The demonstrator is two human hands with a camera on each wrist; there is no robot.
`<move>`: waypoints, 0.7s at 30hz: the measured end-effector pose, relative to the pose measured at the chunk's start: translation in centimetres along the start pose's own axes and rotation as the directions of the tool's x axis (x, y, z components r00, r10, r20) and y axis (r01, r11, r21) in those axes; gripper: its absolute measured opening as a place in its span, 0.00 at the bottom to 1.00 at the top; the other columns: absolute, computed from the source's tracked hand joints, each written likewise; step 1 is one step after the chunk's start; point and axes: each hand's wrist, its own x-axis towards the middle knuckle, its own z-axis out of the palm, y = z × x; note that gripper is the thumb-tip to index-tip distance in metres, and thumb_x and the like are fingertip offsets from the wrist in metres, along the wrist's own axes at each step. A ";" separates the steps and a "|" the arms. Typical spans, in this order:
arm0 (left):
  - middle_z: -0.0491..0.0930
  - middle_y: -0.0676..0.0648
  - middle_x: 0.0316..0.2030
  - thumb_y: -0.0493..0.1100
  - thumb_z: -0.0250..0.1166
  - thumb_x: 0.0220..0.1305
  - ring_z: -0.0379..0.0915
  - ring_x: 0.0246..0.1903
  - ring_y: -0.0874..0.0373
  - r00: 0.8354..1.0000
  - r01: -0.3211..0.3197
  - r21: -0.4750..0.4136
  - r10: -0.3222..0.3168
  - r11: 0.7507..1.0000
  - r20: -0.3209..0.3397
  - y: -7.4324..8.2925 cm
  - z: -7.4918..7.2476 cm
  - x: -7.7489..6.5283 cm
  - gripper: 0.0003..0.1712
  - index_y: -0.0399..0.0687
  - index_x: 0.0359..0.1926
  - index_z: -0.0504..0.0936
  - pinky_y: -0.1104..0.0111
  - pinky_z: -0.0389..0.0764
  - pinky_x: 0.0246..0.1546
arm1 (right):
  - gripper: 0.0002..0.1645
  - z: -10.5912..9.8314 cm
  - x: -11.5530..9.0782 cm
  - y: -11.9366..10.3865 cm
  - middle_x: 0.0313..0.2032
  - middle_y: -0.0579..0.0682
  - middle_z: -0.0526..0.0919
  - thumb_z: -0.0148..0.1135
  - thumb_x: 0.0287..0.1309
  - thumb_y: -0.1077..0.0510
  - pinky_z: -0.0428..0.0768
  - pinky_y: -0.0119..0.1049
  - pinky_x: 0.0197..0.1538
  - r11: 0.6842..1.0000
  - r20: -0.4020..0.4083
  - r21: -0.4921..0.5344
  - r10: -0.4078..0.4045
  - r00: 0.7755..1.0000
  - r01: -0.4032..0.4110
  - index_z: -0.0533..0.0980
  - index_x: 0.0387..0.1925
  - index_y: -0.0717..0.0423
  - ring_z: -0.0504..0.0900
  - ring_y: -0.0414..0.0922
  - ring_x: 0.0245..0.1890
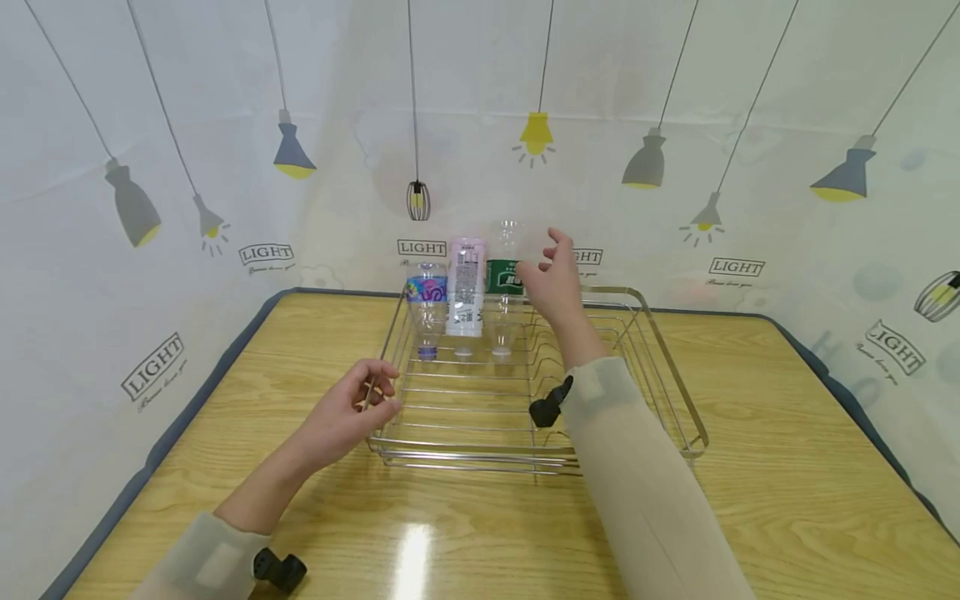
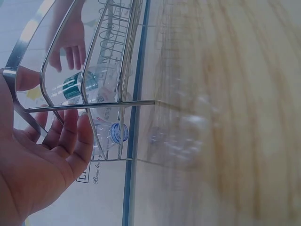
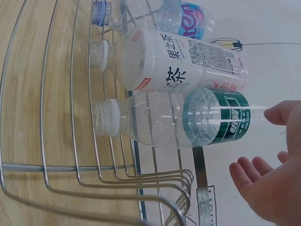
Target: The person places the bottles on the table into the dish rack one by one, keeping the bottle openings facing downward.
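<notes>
Three bottles stand upside down, caps lowest, in the back left of a metal wire dish rack (image 1: 465, 450). From the left they are a clear bottle with a blue and purple label (image 1: 426, 290), a white-and-pink labelled bottle (image 1: 467, 287) and a clear bottle with a green label (image 3: 230, 115). My right hand (image 1: 553, 282) is beside the green-labelled bottle, fingers spread and holding nothing; its thumb is close to the bottle's upturned base. At the rack's left side my left hand (image 1: 352, 410) holds the rim, fingers curled and thumb on the other side.
The rack rests on a wood-grain table (image 1: 787, 450). Wavy wire dividers (image 1: 551, 350) run along its right half. Close behind it hangs a pale curtain (image 1: 480, 67) printed with lamps. A dark blue border (image 1: 806, 342) follows the table's edge.
</notes>
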 end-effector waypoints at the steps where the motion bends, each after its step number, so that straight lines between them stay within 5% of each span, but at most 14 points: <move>1: 0.73 0.39 0.52 0.43 0.66 0.78 0.74 0.46 0.48 1.000 0.000 0.000 0.000 1.000 0.001 0.0 0.0 0.0 0.25 0.39 0.68 0.71 0.67 0.79 0.40 | 0.52 0.0 -0.1 -0.2 0.82 0.57 0.62 0.65 0.72 0.54 0.74 0.55 0.77 1.000 -0.015 0.016 -0.002 1.000 0.002 0.50 0.88 0.40 0.66 0.58 0.80; 10: 0.73 0.36 0.56 0.45 0.68 0.78 0.75 0.47 0.49 1.000 0.016 0.030 -0.016 0.999 -0.001 -0.2 -0.1 -0.2 0.25 0.42 0.68 0.72 0.66 0.80 0.40 | 0.46 -0.4 -1.2 -2.7 0.80 0.53 0.66 0.64 0.75 0.53 0.77 0.49 0.75 0.994 -0.044 0.085 -0.067 0.997 0.071 0.56 0.86 0.42 0.71 0.51 0.77; 21: 0.66 0.36 0.68 0.49 0.67 0.78 0.76 0.49 0.52 0.999 0.012 0.143 -0.006 0.990 -0.041 0.3 -0.2 -0.1 0.26 0.44 0.70 0.76 0.63 0.77 0.47 | 0.41 -4.5 -4.4 -6.9 0.77 0.49 0.69 0.65 0.76 0.51 0.80 0.47 0.72 0.971 0.008 0.134 -0.201 0.980 0.198 0.61 0.83 0.40 0.76 0.45 0.71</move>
